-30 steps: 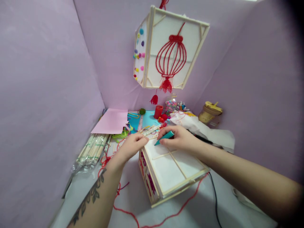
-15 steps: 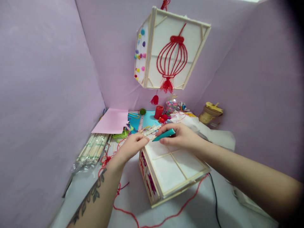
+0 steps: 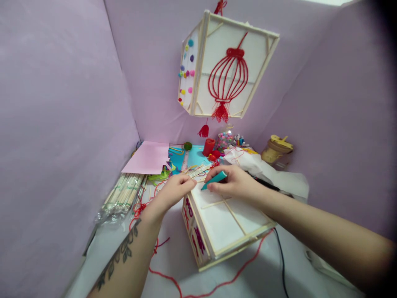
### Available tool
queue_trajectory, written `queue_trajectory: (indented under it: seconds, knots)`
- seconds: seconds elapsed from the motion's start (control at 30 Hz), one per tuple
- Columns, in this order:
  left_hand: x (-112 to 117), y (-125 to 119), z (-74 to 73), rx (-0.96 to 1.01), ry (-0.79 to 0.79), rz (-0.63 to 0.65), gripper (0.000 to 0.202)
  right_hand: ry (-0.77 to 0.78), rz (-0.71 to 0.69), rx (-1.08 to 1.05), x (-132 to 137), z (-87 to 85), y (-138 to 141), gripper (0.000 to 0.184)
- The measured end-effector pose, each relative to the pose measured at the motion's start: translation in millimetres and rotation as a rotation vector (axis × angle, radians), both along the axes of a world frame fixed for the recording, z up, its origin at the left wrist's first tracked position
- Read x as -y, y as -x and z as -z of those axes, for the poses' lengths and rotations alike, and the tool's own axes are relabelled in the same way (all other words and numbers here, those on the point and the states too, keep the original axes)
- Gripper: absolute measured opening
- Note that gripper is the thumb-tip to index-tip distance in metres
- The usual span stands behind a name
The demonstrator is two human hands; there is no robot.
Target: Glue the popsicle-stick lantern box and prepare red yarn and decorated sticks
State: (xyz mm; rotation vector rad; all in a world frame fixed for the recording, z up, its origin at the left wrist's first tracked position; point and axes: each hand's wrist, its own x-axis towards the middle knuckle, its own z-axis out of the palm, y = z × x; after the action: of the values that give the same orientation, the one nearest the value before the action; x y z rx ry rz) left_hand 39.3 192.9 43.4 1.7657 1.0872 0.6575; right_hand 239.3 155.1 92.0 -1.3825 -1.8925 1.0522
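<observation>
A box-shaped paper lantern with a thin wooden stick frame lies on its side on the table, its white panel facing up. At the panel's far left corner, my left hand is closed on the frame edge, thumb on top and the other fingers partly hidden. My right hand grips a teal marker between thumb and fingers. The marker's tip points down at the white panel near the far end, close to my left thumb; whether it touches cannot be made out. Purple and red shapes decorate the lantern's left side.
A second lantern with a red lantern design and pompoms hangs above. Bundled sticks and pink paper lie left. Behind are a red roll and a pompom jar. Red yarn and a black cable run in front.
My right hand has lowered the marker slightly toward the near side and tilted it more upright. My left hand stays on the lantern's corner. The whole view has shifted a little.
</observation>
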Motion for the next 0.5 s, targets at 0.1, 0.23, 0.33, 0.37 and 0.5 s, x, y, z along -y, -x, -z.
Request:
queue_trajectory:
  seconds: [0.1,0.23,0.33,0.37,0.5]
  knots:
    - [0.2,-0.1,-0.3,0.0,-0.003,0.0,0.029,-0.017,0.0,0.011,0.2,0.3,0.3,0.016]
    - [0.4,-0.2,0.0,-0.004,-0.007,0.002,0.029,-0.039,0.008,0.025,0.7,0.1,1.0,0.015]
    - [-0.3,-0.4,1.3,0.008,-0.013,-0.001,0.028,-0.042,0.01,0.026,0.8,-0.1,2.0,0.015]
    - [-0.6,-0.5,1.7,0.013,-0.013,-0.001,0.028,-0.04,0.01,0.025,0.8,-0.2,2.3,0.015]
    - [-1.3,-0.7,2.2,0.016,-0.012,-0.001,0.03,-0.026,-0.008,0.012,0.8,-0.6,2.9,0.015]
